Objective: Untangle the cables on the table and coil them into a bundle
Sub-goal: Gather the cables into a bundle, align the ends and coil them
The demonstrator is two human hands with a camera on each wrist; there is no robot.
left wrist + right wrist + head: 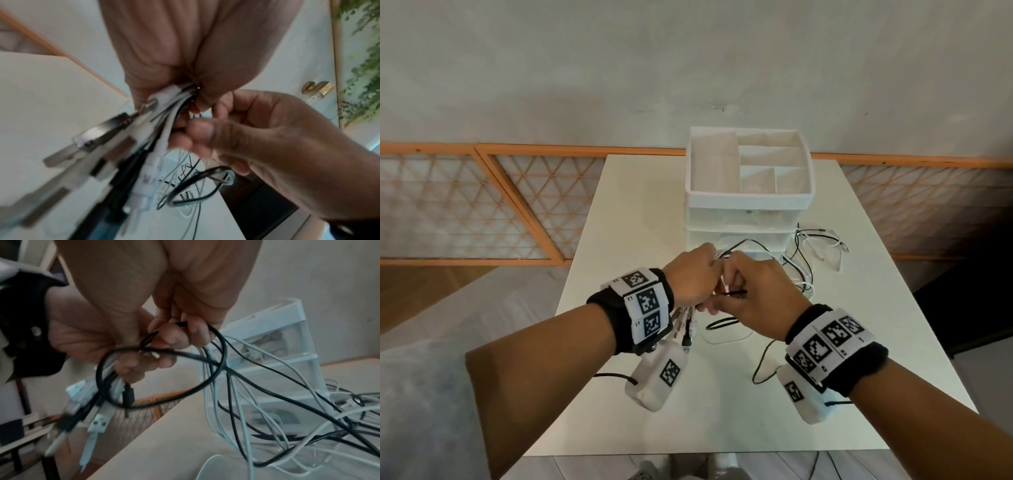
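Above the near half of the white tabletop [640, 212], the left hand [693, 277] was closed around a gathered sheaf of black and white cables [246, 386], their USB plug ends [98, 151] hanging below the fist toward the person. Immediately to its right and touching it, the right hand [760, 294] pinched a black cable [218, 344] between curled fingers [174, 337], a loop of that cable drooping beneath both hands. Further right, the free lengths trailed down to the tabletop and ended in a loose tangle [811, 253] beside the white drawer organiser [750, 195], whose divided top tray appeared empty.

The step in hand was judged to be untangling: ends were collected, but the strands remained crossed and no coil was yet formed. The next move would likely call for drawing the black cable clear of the white ones while the left hand kept the plug ends together. Pulling hard risked tightening the crossings near the organiser.
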